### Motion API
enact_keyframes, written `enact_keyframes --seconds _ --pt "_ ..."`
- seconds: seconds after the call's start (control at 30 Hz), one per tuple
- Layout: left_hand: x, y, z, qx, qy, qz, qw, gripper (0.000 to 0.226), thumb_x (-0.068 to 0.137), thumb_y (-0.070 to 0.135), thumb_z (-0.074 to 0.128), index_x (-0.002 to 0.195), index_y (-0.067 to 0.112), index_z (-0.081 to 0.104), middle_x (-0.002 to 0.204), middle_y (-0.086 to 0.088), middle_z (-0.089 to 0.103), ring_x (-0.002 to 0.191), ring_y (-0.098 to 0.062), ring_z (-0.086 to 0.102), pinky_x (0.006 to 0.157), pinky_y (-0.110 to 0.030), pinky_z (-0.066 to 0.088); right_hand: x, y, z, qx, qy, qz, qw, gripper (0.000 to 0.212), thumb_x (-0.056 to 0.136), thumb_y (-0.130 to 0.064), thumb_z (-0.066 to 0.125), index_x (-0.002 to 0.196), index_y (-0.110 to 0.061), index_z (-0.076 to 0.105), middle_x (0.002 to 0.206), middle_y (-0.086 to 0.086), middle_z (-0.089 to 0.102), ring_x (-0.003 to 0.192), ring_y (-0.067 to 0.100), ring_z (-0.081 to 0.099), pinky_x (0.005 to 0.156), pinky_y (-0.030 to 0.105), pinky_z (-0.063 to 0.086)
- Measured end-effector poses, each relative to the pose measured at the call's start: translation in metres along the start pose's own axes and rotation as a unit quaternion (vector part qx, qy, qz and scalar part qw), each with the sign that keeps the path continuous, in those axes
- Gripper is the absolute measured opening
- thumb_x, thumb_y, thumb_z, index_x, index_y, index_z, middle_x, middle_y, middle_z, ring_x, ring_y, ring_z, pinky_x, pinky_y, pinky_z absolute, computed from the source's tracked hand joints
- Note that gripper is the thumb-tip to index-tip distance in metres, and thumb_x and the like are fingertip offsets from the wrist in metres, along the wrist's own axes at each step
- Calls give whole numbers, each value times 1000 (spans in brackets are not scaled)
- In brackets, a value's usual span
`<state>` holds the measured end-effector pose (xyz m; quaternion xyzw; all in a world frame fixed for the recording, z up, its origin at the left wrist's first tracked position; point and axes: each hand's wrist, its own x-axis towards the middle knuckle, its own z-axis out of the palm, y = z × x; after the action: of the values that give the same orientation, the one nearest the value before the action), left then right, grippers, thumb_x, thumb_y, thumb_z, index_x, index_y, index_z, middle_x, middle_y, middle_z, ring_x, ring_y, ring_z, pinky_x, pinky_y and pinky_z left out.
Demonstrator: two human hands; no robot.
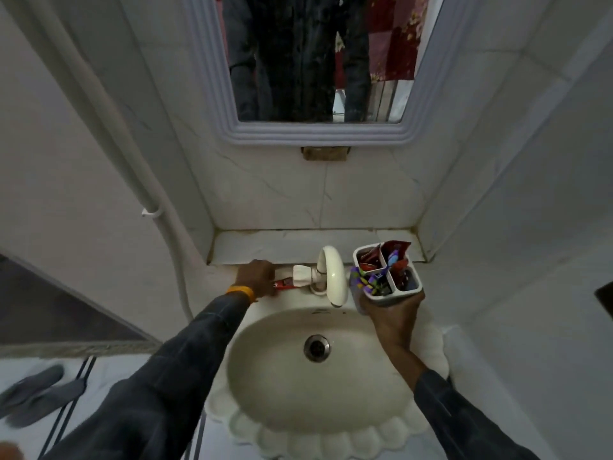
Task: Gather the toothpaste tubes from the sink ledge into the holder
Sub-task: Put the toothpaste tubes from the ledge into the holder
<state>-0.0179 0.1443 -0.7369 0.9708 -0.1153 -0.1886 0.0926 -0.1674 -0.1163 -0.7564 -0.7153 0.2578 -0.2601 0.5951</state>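
A red toothpaste tube (pixel 284 284) lies on the sink ledge just left of the tap base. My left hand (pixel 258 275) rests over its left end with fingers curled around it. My right hand (pixel 391 313) grips a grey divided holder (pixel 413 287) from below, lifted above the sink's right rim. Red toothpaste tubes (pixel 394 250) stand in its back compartments and several coloured toothbrushes (pixel 368 281) stick out of the front left one.
A cream tap (pixel 333 275) arches over the sink basin (pixel 318 376) between my hands. A tiled shelf (pixel 282 245) runs behind the sink under a mirror (pixel 318 58). A white pipe (pixel 146 180) runs down the left wall. Grey slippers (pixel 36 393) lie on the floor at left.
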Motion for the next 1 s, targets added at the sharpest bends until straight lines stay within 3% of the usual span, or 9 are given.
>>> enact_keyframes --seconds 0.1,0.23,0.3,0.4,0.53,0.6,0.8,0.93,1.0 --pt "2 5 10 13 28 16 999 23 79 29 75 97 16 70 100 -10 73 88 -28 69 81 -35 58 1 1 0 -3 -8 -10 1000 115 55 -7 104 149 -9 37 148 6 58 133 16 60 105 15 52" --pt "4 1 -2 15 46 13 999 31 76 30 77 100 11 69 97 -12 72 87 -28 68 80 -37 59 2 2 0 4 -10 -8 1000 114 55 -2 103 147 -9 37 148 7 57 131 13 61 98 6 49" --pt "1 -4 -19 -77 65 -15 995 31 72 27 81 95 11 69 92 -10 74 84 -26 70 81 -36 59 0 0 0 9 -13 -1 1000 112 56 -2 103 145 -13 37 148 5 56 127 -3 60 98 5 49" --pt "-5 8 -60 -227 123 -12 966 22 68 21 81 68 17 60 68 -3 72 69 -23 71 73 -33 60 0 -1 -1 14 -15 -2 1000 111 56 -2 102 146 -13 38 144 0 57 125 -13 58 99 9 50" --pt "-24 70 -124 -297 144 151 932 24 73 20 84 71 19 61 75 -7 73 68 -16 72 64 -28 62 1 -1 -1 12 -13 -5 1000 112 56 -9 104 148 -14 41 145 0 61 129 2 62 100 13 53" --pt "-34 112 -142 -322 139 227 908 24 73 22 85 75 14 63 78 -7 73 69 -14 73 62 -23 61 2 0 0 17 -7 0 1000 114 54 -10 106 148 -15 40 143 -2 61 126 -4 62 96 9 52" --pt "-43 211 -128 -212 102 333 913 26 67 35 87 75 20 68 78 0 75 70 -15 70 68 -30 58 0 1 1 33 -15 -10 999 112 56 6 100 147 2 35 139 5 54 113 -27 55 85 -2 47" --pt "-45 239 -92 -91 99 343 930 28 72 36 83 79 12 72 81 -10 74 68 -21 55 65 -28 42 -1 -1 0 -14 -8 -26 1000 111 51 0 104 141 5 40 133 5 55 113 -3 60 86 -5 43" --pt "-44 243 -74 -43 81 338 937 18 77 27 78 81 10 71 85 -13 73 76 -28 61 67 -29 43 0 2 -1 -29 -25 -22 999 111 50 -11 106 140 3 43 132 4 58 113 -1 60 90 -5 42"
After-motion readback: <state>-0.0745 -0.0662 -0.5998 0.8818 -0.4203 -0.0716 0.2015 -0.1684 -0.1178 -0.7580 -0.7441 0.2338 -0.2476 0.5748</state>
